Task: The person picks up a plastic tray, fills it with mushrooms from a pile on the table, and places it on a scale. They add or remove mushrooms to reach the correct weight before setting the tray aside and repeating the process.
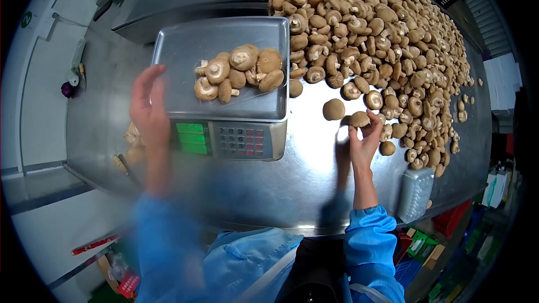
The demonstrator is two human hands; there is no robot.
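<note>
In my right hand (365, 141) is a brown shiitake mushroom (359, 119), pinched between thumb and fingers just above the steel table (306, 191). Another single mushroom (334, 109) lies left of it. My left hand (150, 106), smeared by motion, is beside the left edge of the weighing scale (222, 33); its fingers look apart with nothing between them. Several mushrooms (244, 56) sit in a clear tray on the scale's steel pan. The green display (192, 137) is lit, but its digits are not legible.
A large heap of mushrooms (382, 28) covers the back right of the table. Clear plastic trays (416, 193) stand stacked at the front right edge. More mushrooms (135, 146) lie partly hidden behind my left forearm. A raised metal surface (196, 0) stands behind the scale.
</note>
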